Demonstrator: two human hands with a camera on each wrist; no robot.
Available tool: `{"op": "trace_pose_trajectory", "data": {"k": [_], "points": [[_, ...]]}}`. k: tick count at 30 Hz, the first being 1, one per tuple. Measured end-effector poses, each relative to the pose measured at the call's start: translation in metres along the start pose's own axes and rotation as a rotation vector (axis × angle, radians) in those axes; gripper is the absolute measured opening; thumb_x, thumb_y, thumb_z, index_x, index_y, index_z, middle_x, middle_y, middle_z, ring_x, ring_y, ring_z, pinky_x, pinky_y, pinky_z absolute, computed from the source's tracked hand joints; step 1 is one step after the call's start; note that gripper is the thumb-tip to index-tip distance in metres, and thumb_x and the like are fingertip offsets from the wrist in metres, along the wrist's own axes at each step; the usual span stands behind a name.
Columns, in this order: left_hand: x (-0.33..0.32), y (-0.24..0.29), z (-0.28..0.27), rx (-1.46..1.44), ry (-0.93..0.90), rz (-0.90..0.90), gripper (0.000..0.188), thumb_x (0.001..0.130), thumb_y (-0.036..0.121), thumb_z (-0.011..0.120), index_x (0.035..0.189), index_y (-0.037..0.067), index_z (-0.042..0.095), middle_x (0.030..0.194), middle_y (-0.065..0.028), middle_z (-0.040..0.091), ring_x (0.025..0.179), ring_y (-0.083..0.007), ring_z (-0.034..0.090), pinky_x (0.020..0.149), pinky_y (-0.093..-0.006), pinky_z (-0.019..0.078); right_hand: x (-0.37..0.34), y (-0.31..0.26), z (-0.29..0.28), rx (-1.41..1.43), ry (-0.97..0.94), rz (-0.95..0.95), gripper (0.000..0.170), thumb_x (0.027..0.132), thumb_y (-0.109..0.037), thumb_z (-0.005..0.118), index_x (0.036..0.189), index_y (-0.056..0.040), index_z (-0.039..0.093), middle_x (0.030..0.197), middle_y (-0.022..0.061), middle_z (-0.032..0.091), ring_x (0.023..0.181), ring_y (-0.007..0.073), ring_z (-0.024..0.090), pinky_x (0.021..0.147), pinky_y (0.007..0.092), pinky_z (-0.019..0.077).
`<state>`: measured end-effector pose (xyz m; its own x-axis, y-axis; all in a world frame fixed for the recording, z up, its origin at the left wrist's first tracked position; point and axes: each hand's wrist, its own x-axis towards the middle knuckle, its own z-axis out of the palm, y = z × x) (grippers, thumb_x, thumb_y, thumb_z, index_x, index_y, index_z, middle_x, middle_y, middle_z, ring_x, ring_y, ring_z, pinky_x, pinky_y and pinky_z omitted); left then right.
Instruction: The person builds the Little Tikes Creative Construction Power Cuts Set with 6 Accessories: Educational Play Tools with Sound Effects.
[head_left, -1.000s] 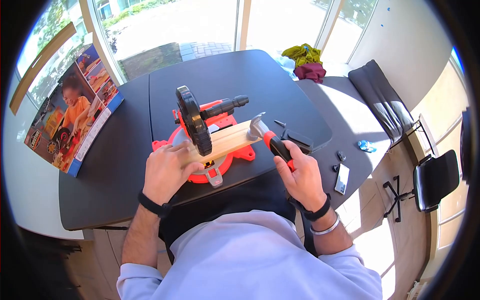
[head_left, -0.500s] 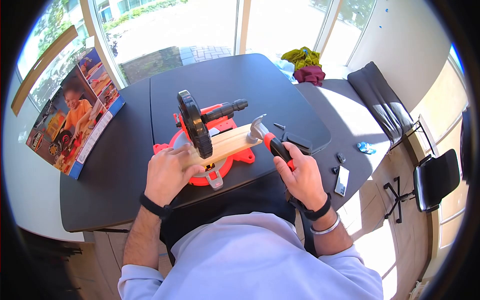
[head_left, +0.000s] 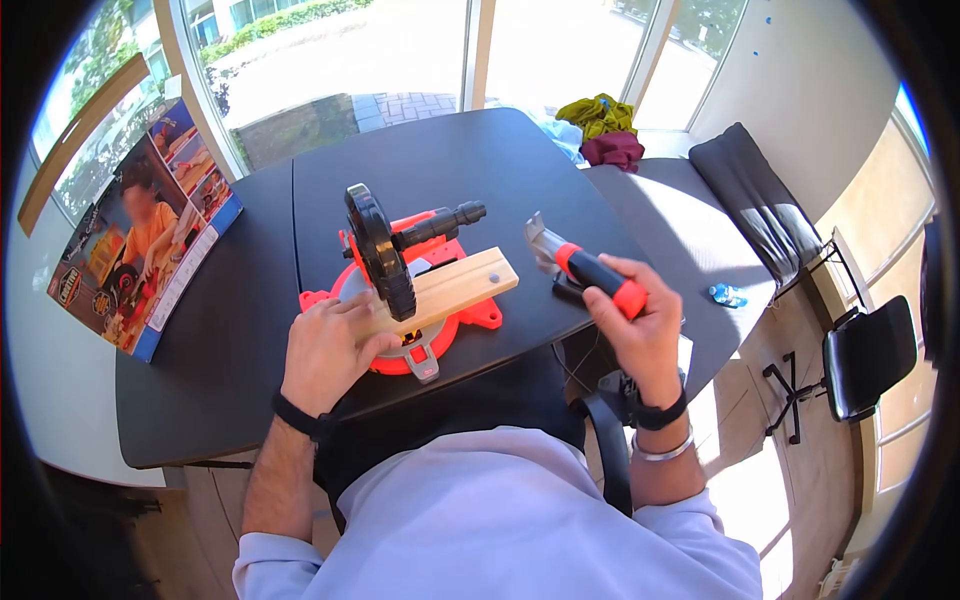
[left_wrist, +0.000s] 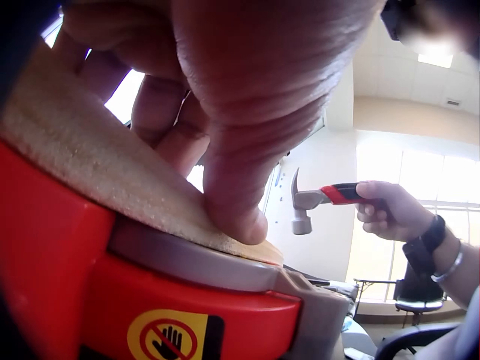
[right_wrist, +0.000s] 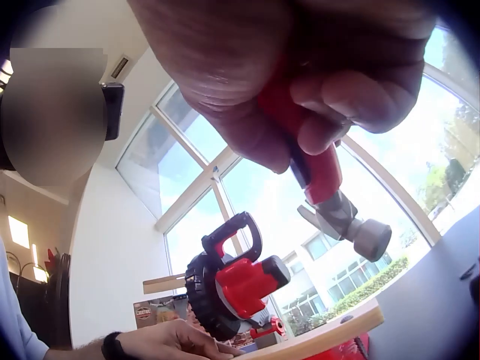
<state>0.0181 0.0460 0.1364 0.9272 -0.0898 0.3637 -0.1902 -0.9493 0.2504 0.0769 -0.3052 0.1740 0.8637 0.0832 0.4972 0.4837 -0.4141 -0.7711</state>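
A pale wooden board (head_left: 450,288) lies across the red base of a toy mitre saw (head_left: 372,240), under its black blade wheel. My left hand (head_left: 330,345) holds the board's left end from above, thumb (left_wrist: 236,202) at the near edge and fingers over the top. A grey round nail head (head_left: 494,279) shows near the board's right end. My right hand (head_left: 640,315) grips the black and red handle of a claw hammer (head_left: 583,265). Its grey head (right_wrist: 371,238) is raised clear of the board, to the right of the nail.
A large picture box (head_left: 150,235) stands on the table's left side. A black case (head_left: 568,289) lies behind the hammer. On the right are a water bottle (head_left: 728,295), a bunched cloth (head_left: 612,150) and an office chair (head_left: 870,360). The dark table (head_left: 460,150) reaches the windows.
My right hand has lifted the hammer off the nail, up and to the right, uncovering the nail head. The left hand stays on the board.
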Motion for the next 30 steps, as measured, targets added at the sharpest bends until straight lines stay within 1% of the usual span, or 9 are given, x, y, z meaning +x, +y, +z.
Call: {"op": "trace_pose_trajectory", "data": {"k": [7, 15, 18, 20, 22, 23, 25, 26, 30], "points": [[0.001, 0.001, -0.003, -0.006, 0.000, 0.009, 0.046, 0.084, 0.043, 0.083, 0.101, 0.001, 0.078, 0.122, -0.0077, 0.078, 0.089, -0.0336, 0.070, 0.081, -0.0436, 0.0575, 0.039, 0.016, 0.010, 0.327, -0.032, -0.035, 0.023, 0.092, 0.001, 0.072, 0.113, -0.0016, 0.063, 0.107, 0.0052, 0.066, 0.097, 0.0090, 0.060, 0.087, 0.0242, 0.0504], [0.002, 0.000, -0.003, -0.021, -0.004, 0.021, 0.047, 0.085, 0.042, 0.083, 0.108, 0.002, 0.078, 0.118, -0.0101, 0.078, 0.092, -0.0339, 0.071, 0.082, -0.0447, 0.0577, 0.054, 0.017, 0.038, 0.323, -0.385, -0.155, 0.037, 0.096, 0.006, 0.072, 0.125, -0.0041, 0.051, 0.107, 0.0071, 0.069, 0.102, 0.0134, 0.062, 0.094, 0.0291, 0.0523], [-0.001, -0.001, 0.000, -0.043, 0.064, 0.024, 0.044, 0.084, 0.040, 0.083, 0.104, 0.002, 0.077, 0.102, -0.0140, 0.076, 0.091, -0.0347, 0.071, 0.080, -0.0457, 0.0571, 0.069, 0.011, 0.043, 0.397, -0.555, -0.075, 0.034, 0.100, -0.003, 0.072, 0.131, -0.0056, 0.057, 0.109, 0.0054, 0.069, 0.099, 0.0116, 0.061, 0.092, 0.0281, 0.0523], [0.000, -0.001, -0.002, -0.044, 0.001, -0.010, 0.050, 0.084, 0.041, 0.084, 0.111, -0.001, 0.075, 0.103, -0.0170, 0.076, 0.094, -0.0371, 0.072, 0.083, -0.0453, 0.0579, 0.077, 0.012, 0.051, 0.418, -0.607, -0.072, 0.034, 0.103, -0.006, 0.070, 0.134, -0.0061, 0.058, 0.108, 0.0051, 0.068, 0.098, 0.0112, 0.061, 0.091, 0.0275, 0.0520], [0.003, -0.001, -0.006, -0.037, -0.055, -0.004, 0.058, 0.084, 0.043, 0.084, 0.118, -0.003, 0.073, 0.104, -0.0196, 0.076, 0.097, -0.0383, 0.073, 0.085, -0.0446, 0.0588, 0.083, 0.012, 0.059, 0.470, -0.506, -0.140, 0.034, 0.109, -0.025, 0.065, 0.138, -0.0084, 0.059, 0.101, 0.0046, 0.066, 0.089, 0.0111, 0.061, 0.083, 0.0257, 0.0513], [0.003, -0.001, -0.006, -0.045, -0.057, -0.020, 0.058, 0.084, 0.043, 0.084, 0.118, -0.003, 0.073, 0.104, -0.0196, 0.076, 0.097, -0.0383, 0.073, 0.085, -0.0446, 0.0588, 0.086, 0.014, 0.064, 0.467, -0.524, -0.133, 0.034, 0.109, -0.025, 0.065, 0.138, -0.0084, 0.059, 0.101, 0.0046, 0.066, 0.089, 0.0111, 0.061, 0.083, 0.0257, 0.0513], [0.004, -0.002, -0.006, -0.033, -0.107, -0.041, 0.056, 0.084, 0.042, 0.084, 0.116, -0.003, 0.074, 0.107, -0.0181, 0.077, 0.098, -0.0367, 0.073, 0.084, -0.0439, 0.0590, 0.091, 0.017, 0.072, 0.617, -0.473, -0.033, 0.042, 0.112, -0.043, 0.058, 0.140, -0.0118, 0.060, 0.093, 0.0040, 0.064, 0.079, 0.0116, 0.059, 0.074, 0.0251, 0.0494], [0.004, -0.004, -0.005, -0.044, -0.103, -0.054, 0.056, 0.084, 0.042, 0.084, 0.116, -0.003, 0.074, 0.107, -0.0181, 0.077, 0.098, -0.0367, 0.073, 0.084, -0.0439, 0.0590, 0.091, 0.015, 0.079, 0.607, -0.402, -0.022, 0.053, 0.110, -0.056, 0.053, 0.134, -0.0082, 0.060, 0.088, 0.0046, 0.063, 0.072, 0.0121, 0.058, 0.067, 0.0263, 0.0484], [0.001, -0.007, 0.000, -0.057, -0.043, 0.003, 0.049, 0.082, 0.039, 0.085, 0.110, -0.001, 0.077, 0.112, -0.0155, 0.077, 0.099, -0.0352, 0.073, 0.085, -0.0431, 0.0590, 0.099, 0.026, 0.088, 0.560, -0.347, 0.050, 0.067, 0.108, -0.069, 0.044, 0.114, -0.0043, 0.063, 0.082, 0.0053, 0.063, 0.068, 0.0121, 0.058, 0.063, 0.0264, 0.0472]]}}
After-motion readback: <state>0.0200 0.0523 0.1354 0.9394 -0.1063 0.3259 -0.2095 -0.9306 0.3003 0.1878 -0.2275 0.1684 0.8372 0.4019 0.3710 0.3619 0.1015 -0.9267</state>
